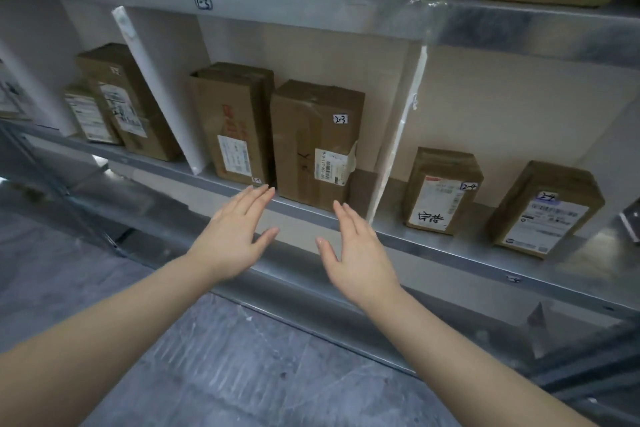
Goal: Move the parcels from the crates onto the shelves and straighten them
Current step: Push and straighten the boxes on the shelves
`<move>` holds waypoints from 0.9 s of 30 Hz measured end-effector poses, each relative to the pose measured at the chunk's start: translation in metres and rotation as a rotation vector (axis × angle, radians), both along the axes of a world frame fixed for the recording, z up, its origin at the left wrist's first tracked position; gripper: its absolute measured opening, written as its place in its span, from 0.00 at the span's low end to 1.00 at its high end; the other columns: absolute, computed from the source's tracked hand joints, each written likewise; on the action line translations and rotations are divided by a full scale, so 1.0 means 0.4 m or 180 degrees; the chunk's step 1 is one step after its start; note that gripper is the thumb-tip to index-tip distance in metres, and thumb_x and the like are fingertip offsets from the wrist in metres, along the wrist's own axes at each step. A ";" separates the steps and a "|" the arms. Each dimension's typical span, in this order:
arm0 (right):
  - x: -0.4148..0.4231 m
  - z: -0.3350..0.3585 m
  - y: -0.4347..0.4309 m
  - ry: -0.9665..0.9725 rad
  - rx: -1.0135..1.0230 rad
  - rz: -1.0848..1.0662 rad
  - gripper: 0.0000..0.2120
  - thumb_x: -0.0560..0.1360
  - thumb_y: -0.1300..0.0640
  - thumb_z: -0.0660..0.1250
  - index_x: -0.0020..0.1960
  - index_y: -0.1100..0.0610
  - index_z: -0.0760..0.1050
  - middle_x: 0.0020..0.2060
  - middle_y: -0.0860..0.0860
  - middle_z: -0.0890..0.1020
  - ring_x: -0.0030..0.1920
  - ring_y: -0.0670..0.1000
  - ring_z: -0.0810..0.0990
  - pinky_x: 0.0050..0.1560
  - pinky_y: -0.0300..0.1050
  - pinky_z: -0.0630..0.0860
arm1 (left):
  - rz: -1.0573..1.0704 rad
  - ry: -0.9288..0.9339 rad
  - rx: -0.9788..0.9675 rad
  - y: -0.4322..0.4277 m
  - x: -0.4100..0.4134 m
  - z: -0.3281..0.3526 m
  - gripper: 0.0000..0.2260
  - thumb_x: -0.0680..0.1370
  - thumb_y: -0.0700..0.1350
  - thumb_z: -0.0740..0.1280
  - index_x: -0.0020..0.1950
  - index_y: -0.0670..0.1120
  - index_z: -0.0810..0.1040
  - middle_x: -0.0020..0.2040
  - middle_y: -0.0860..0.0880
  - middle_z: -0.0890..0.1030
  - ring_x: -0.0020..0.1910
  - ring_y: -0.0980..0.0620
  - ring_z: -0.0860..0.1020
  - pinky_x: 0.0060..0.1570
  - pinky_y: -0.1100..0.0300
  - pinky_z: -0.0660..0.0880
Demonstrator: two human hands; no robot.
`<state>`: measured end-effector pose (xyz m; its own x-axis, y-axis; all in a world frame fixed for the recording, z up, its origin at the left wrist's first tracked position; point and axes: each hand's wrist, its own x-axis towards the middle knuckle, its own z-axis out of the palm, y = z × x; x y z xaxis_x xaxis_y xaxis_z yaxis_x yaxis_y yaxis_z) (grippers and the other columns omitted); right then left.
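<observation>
parcel: upright brown taped cardboard box (313, 142) at front edge of grey metal shelf (433, 246) | left grip (235, 236), right grip (360, 253): both released, empty, just before it | handling: likely stiff, lightish; clasp opposite side faces, avoid the peeling label (334, 166)

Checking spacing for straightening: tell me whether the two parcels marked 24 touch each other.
Apart: head view shows bare shelf between the left parcel and the right parcel.

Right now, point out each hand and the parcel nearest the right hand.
left hand (231, 238): head view, back of the hand.
right hand (360, 253): head view, back of the hand.
parcel (298, 135): head view, front cardboard face.
</observation>
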<state>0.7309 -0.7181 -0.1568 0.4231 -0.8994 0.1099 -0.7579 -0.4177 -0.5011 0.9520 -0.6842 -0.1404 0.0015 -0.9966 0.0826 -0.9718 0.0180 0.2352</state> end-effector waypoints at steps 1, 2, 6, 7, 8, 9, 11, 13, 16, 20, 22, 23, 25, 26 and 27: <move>0.022 0.001 -0.020 -0.0023 -0.0020 -0.0081 0.32 0.81 0.40 0.53 0.80 0.49 0.46 0.79 0.47 0.53 0.78 0.49 0.52 0.75 0.44 0.54 | -0.0036 -0.0035 0.0014 -0.030 0.024 0.005 0.30 0.83 0.58 0.56 0.82 0.51 0.49 0.82 0.52 0.52 0.80 0.52 0.49 0.78 0.54 0.48; 0.040 0.000 -0.042 -0.0021 -0.0051 -0.0158 0.32 0.81 0.41 0.54 0.80 0.49 0.46 0.79 0.47 0.52 0.78 0.49 0.52 0.75 0.44 0.54 | -0.0060 -0.0044 0.0034 -0.061 0.046 0.006 0.31 0.83 0.58 0.56 0.82 0.51 0.49 0.82 0.52 0.51 0.80 0.52 0.48 0.78 0.54 0.47; 0.083 -0.024 -0.134 0.0266 -0.0100 -0.0490 0.33 0.81 0.41 0.53 0.80 0.47 0.42 0.79 0.46 0.45 0.78 0.50 0.51 0.73 0.46 0.61 | -0.0196 -0.0042 0.0143 -0.181 0.106 -0.018 0.32 0.83 0.59 0.55 0.82 0.51 0.45 0.82 0.52 0.47 0.81 0.51 0.46 0.79 0.52 0.46; 0.089 -0.036 -0.153 0.0353 -0.0092 -0.0560 0.33 0.81 0.41 0.53 0.80 0.46 0.42 0.79 0.47 0.45 0.78 0.51 0.52 0.72 0.47 0.62 | -0.0252 -0.0077 0.0198 -0.206 0.117 -0.032 0.32 0.83 0.60 0.54 0.82 0.51 0.45 0.82 0.52 0.46 0.81 0.51 0.46 0.79 0.52 0.46; 0.093 -0.046 -0.170 0.0426 -0.0072 -0.0619 0.33 0.81 0.41 0.53 0.80 0.46 0.42 0.79 0.47 0.44 0.78 0.52 0.53 0.72 0.48 0.62 | -0.0302 -0.0125 0.0256 -0.227 0.125 -0.046 0.32 0.83 0.60 0.54 0.82 0.51 0.44 0.82 0.52 0.45 0.81 0.51 0.45 0.79 0.52 0.45; 0.098 -0.057 -0.184 0.0476 -0.0044 -0.0677 0.33 0.81 0.40 0.53 0.80 0.45 0.41 0.79 0.47 0.45 0.78 0.53 0.54 0.72 0.48 0.62 | -0.0353 -0.0173 0.0307 -0.246 0.135 -0.061 0.32 0.83 0.60 0.53 0.82 0.51 0.44 0.82 0.52 0.44 0.81 0.51 0.45 0.78 0.52 0.44; 0.105 -0.080 -0.203 0.0508 -0.0028 -0.0778 0.32 0.81 0.40 0.52 0.79 0.43 0.41 0.79 0.47 0.45 0.77 0.54 0.55 0.73 0.49 0.61 | -0.0460 -0.0201 0.0366 -0.272 0.152 -0.092 0.32 0.83 0.60 0.53 0.82 0.51 0.44 0.82 0.52 0.43 0.81 0.50 0.44 0.78 0.53 0.44; 0.112 -0.095 -0.212 0.0485 -0.0070 -0.0832 0.32 0.81 0.40 0.53 0.79 0.43 0.42 0.79 0.46 0.45 0.77 0.54 0.57 0.72 0.50 0.62 | -0.0601 -0.0147 0.0361 -0.289 0.167 -0.114 0.32 0.83 0.60 0.53 0.82 0.50 0.44 0.82 0.51 0.43 0.81 0.50 0.45 0.78 0.54 0.44; 0.124 -0.104 -0.220 0.0498 -0.0079 -0.0878 0.33 0.81 0.40 0.53 0.79 0.43 0.41 0.79 0.45 0.42 0.76 0.53 0.59 0.70 0.50 0.67 | -0.0780 -0.0056 0.0262 -0.308 0.182 -0.129 0.32 0.83 0.59 0.54 0.82 0.50 0.44 0.82 0.51 0.44 0.81 0.51 0.46 0.77 0.55 0.44; 0.140 -0.101 -0.235 0.0471 -0.0054 -0.0922 0.33 0.81 0.40 0.53 0.80 0.45 0.41 0.79 0.45 0.42 0.75 0.53 0.61 0.69 0.50 0.69 | -0.0867 0.0133 0.0202 -0.333 0.179 -0.129 0.33 0.83 0.57 0.57 0.82 0.48 0.45 0.82 0.49 0.48 0.81 0.50 0.49 0.78 0.55 0.46; 0.145 -0.100 -0.245 0.0469 -0.0008 -0.0986 0.33 0.81 0.40 0.54 0.79 0.45 0.41 0.79 0.45 0.42 0.75 0.53 0.63 0.67 0.49 0.70 | -0.0865 0.0177 0.0182 -0.348 0.174 -0.129 0.33 0.83 0.57 0.58 0.82 0.48 0.46 0.82 0.49 0.48 0.80 0.50 0.50 0.78 0.54 0.47; 0.146 -0.101 -0.252 0.0456 0.0008 -0.1018 0.33 0.81 0.41 0.54 0.79 0.45 0.41 0.79 0.44 0.42 0.74 0.53 0.64 0.65 0.49 0.71 | -0.0855 0.0179 0.0180 -0.356 0.172 -0.130 0.34 0.83 0.57 0.58 0.82 0.48 0.46 0.82 0.49 0.48 0.80 0.50 0.50 0.77 0.55 0.47; 0.146 -0.106 -0.268 0.0416 0.0018 -0.1067 0.34 0.80 0.42 0.55 0.79 0.44 0.41 0.79 0.44 0.42 0.72 0.54 0.67 0.63 0.49 0.73 | -0.0822 0.0204 0.0204 -0.370 0.166 -0.131 0.34 0.82 0.57 0.59 0.82 0.48 0.46 0.82 0.49 0.48 0.80 0.50 0.50 0.77 0.56 0.48; 0.145 -0.108 -0.276 0.0380 0.0010 -0.1078 0.34 0.80 0.42 0.56 0.79 0.44 0.42 0.79 0.43 0.43 0.72 0.54 0.67 0.63 0.49 0.73 | -0.0797 0.0244 0.0217 -0.377 0.164 -0.133 0.35 0.82 0.57 0.60 0.82 0.48 0.45 0.82 0.49 0.48 0.80 0.50 0.50 0.77 0.55 0.48; 0.145 -0.110 -0.282 0.0337 -0.0001 -0.1085 0.34 0.80 0.43 0.56 0.79 0.45 0.42 0.79 0.43 0.43 0.73 0.54 0.66 0.63 0.49 0.72 | -0.0775 0.0297 0.0223 -0.380 0.163 -0.135 0.35 0.82 0.57 0.60 0.82 0.49 0.45 0.82 0.50 0.49 0.80 0.50 0.51 0.77 0.55 0.49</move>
